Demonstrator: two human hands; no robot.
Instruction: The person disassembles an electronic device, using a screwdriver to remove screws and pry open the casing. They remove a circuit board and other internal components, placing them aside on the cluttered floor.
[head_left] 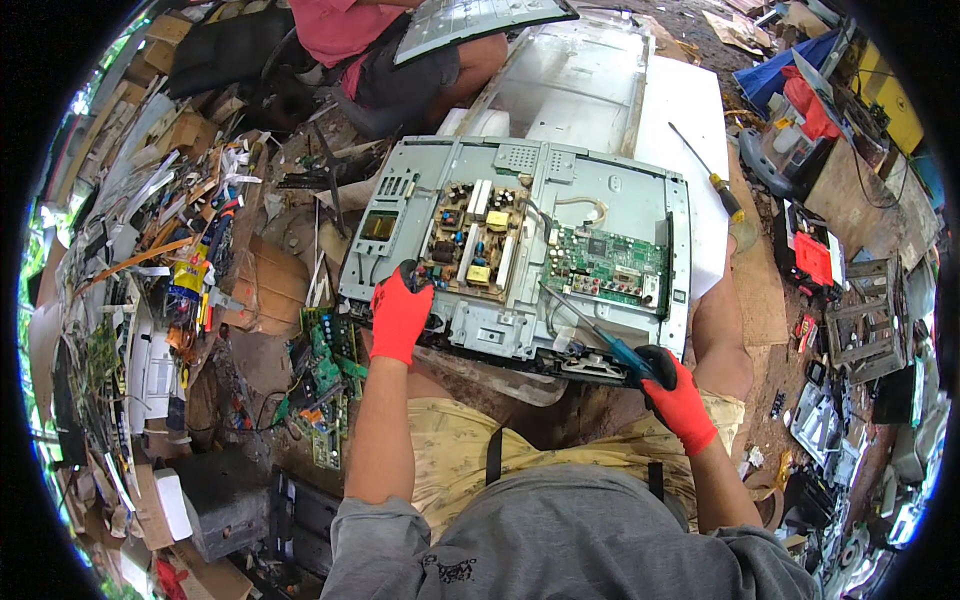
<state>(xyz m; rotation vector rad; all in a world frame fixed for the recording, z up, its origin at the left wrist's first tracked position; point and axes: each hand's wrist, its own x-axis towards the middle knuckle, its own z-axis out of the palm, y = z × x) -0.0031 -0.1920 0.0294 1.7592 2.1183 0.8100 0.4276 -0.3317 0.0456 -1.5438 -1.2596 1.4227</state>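
A grey metal television chassis (610, 195) lies across my knees, back side up. A tan power board (472, 240) sits left of centre and a green main board (605, 262) to its right. My left hand (398, 313), in a red and black glove, grips the chassis's near left edge beside the power board. My right hand (675, 392), gloved the same way, is closed on a blue-handled screwdriver (628, 355). Its shaft points up and left, with the tip near the green board's lower left corner.
A yellow-handled screwdriver (712, 170) lies on a white panel (690, 100) behind the chassis. Another person in a red shirt (340, 25) sits at the back holding a panel. Green circuit boards (325, 375) and scrap lie left; metal frames (865, 320) lie right.
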